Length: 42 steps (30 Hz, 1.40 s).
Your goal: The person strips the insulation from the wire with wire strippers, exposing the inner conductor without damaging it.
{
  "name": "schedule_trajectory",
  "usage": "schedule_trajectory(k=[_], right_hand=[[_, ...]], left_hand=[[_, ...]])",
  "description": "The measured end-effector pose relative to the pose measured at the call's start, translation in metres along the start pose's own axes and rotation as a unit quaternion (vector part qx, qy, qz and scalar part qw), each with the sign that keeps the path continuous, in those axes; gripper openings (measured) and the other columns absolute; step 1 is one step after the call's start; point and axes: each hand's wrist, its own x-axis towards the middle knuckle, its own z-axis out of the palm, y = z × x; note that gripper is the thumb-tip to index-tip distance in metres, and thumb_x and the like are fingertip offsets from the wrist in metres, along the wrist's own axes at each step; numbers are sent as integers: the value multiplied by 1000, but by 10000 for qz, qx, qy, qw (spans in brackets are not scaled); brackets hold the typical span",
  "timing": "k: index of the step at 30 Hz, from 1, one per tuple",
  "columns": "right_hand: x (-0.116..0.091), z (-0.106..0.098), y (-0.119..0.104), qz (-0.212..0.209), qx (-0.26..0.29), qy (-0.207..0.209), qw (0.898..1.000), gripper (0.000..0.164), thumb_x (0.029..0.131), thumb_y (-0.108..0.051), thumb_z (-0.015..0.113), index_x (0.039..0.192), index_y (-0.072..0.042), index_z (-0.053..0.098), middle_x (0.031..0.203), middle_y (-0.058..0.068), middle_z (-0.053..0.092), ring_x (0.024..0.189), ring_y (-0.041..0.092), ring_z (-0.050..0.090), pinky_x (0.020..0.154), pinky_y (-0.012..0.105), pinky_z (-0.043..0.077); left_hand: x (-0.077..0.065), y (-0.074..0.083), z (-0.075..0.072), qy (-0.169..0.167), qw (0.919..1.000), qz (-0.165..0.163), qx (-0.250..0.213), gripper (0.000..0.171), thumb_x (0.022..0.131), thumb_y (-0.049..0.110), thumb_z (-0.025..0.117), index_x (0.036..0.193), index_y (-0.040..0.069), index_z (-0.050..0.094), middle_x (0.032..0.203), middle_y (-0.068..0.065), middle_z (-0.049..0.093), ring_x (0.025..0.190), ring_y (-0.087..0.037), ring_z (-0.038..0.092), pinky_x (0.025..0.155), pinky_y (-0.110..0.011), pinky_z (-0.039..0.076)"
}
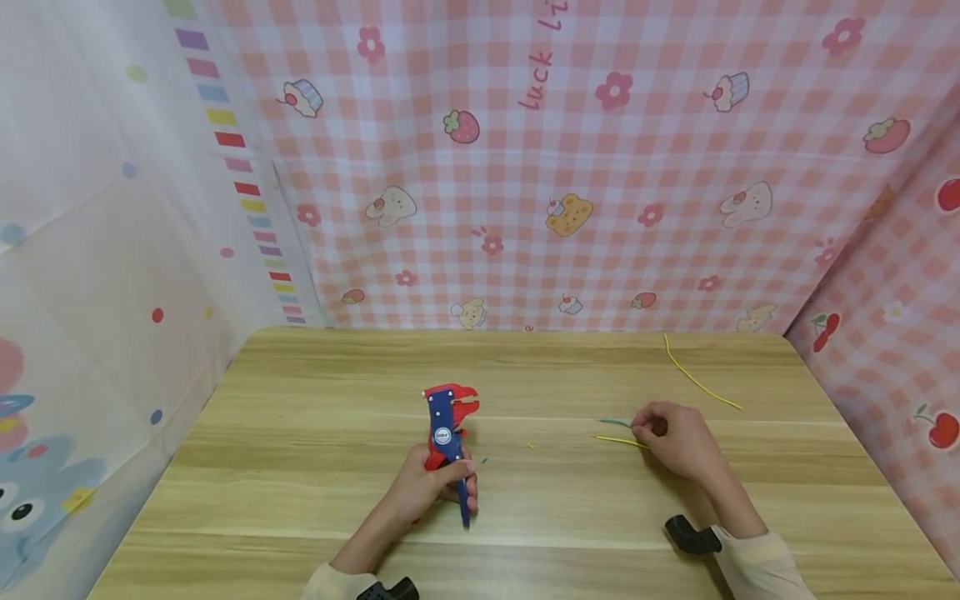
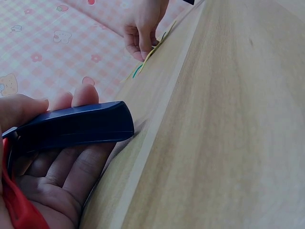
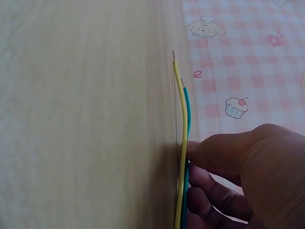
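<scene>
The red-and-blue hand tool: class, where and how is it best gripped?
The hand tool is likely best gripped round its blue handle and red handle, from the near side: both form its near end, the notched head its far end.

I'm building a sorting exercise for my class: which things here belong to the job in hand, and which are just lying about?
Seemingly part of the job:
red-and-blue tool, held in the left hand
green wire, pinched by the right hand
bare-tipped yellow wire, alongside it

Apparently just lying about:
far yellow wire
tiny green scrap
tiny yellow scrap
</scene>
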Motion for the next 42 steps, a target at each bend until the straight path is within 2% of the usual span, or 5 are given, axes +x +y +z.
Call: schedule_trajectory(k=[16, 30, 35, 39, 42], right_hand=[[-3, -8, 2, 0, 223, -4, 9998, 7, 93, -13, 74, 99, -9, 72, 87, 1, 71, 78, 10, 62, 68, 21, 51], [4, -25, 22, 64, 367, 635, 9973, 26, 96, -14, 71, 118, 0, 66, 106, 16, 73, 92, 19, 67, 76, 18, 56], [10, -33, 30, 126, 474, 874, 9950, 32, 98, -18, 70, 123, 1, 64, 114, 21, 70, 97, 19, 66, 77, 11, 52], [14, -39, 36, 249, 554, 991, 9932, 36, 98, -20, 70, 125, 3, 64, 117, 24, 70, 94, 7, 63, 76, 4, 48], [18, -42, 38, 351, 633, 1003, 9923, 39, 97, -21, 70, 126, 4, 63, 119, 27, 69, 97, 12, 66, 75, 1, 46]], left_hand=[[-1, -1, 1, 62, 9999, -117, 16, 32, 101, 10, 62, 119, -14, 50, 82, -7, 73, 71, -19, 75, 77, -38, 65], [1, -2, -1, 62, 10000, -25, -2, 34, 101, 11, 62, 119, -15, 50, 80, -4, 73, 71, -19, 75, 76, -40, 65], [1, -1, -1, 53, 10000, -5, 9, 33, 101, 11, 62, 119, -14, 50, 80, -4, 73, 71, -19, 75, 76, -39, 65], [1, -1, 0, 36, 10000, 10, -11, 31, 101, 10, 61, 118, -14, 50, 80, -5, 73, 71, -19, 75, 75, -39, 65], [0, -2, -1, 1, 10000, 53, -22, 32, 101, 9, 61, 119, -15, 48, 80, -4, 73, 70, -18, 75, 75, -38, 65]])
